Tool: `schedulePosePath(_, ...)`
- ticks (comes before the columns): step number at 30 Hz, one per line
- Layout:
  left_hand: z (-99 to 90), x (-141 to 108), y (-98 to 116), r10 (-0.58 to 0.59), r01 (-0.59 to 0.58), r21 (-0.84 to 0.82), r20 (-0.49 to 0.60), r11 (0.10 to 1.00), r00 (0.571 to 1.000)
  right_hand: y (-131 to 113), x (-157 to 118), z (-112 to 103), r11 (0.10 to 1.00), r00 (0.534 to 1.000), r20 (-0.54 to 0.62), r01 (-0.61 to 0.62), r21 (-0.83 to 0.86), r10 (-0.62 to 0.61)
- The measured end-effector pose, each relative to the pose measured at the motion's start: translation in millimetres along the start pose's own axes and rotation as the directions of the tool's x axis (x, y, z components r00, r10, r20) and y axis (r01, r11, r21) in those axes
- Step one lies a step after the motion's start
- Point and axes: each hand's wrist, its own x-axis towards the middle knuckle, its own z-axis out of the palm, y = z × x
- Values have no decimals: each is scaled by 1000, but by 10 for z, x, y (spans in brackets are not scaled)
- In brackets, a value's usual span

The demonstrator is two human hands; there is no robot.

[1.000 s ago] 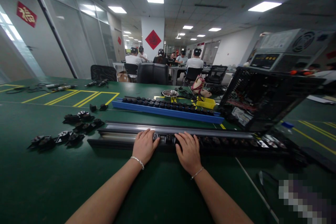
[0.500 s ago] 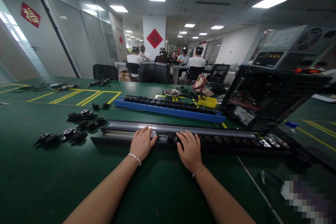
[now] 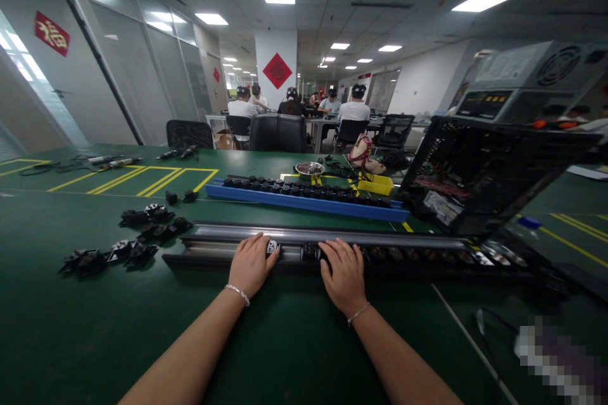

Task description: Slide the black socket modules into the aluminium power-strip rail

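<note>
A long black rail (image 3: 199,261) with a shiny metal channel lies across the green table, its right part filled with a row of small dark parts. My left hand (image 3: 249,266) rests over the rail's left half, thumb and fingers around a small black-and-white part (image 3: 272,247). To its right, my right hand (image 3: 344,272) lies over the rail with fingers slightly spread and curved. Just left of those fingers a dark part (image 3: 308,252) sits in the channel. What lies under the right fingers is hidden.
Loose black parts (image 3: 135,252) lie left of the rail. Behind it are a blue tray (image 3: 304,202) of dark parts, a metal bowl (image 3: 310,169) and a yellow box (image 3: 376,185). An open computer case (image 3: 479,171) stands at right. People sit farther back.
My left hand has shifted slightly left along the rail, and the black-and-white part has moved left with it. My right hand has stayed nearly in place.
</note>
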Motion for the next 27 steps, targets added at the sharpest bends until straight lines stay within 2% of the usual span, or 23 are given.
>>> schedulePosePath(15, 31, -1, -5, -11, 11, -20, -21, 1000, 1000, -18, 14, 10, 999, 999, -21, -32, 28, 32)
schedulePosePath(27, 40, -1, -14, -4, 4, -9, -30, 1000, 1000, -4, 15, -7, 1000, 1000, 7, -20, -20, 20)
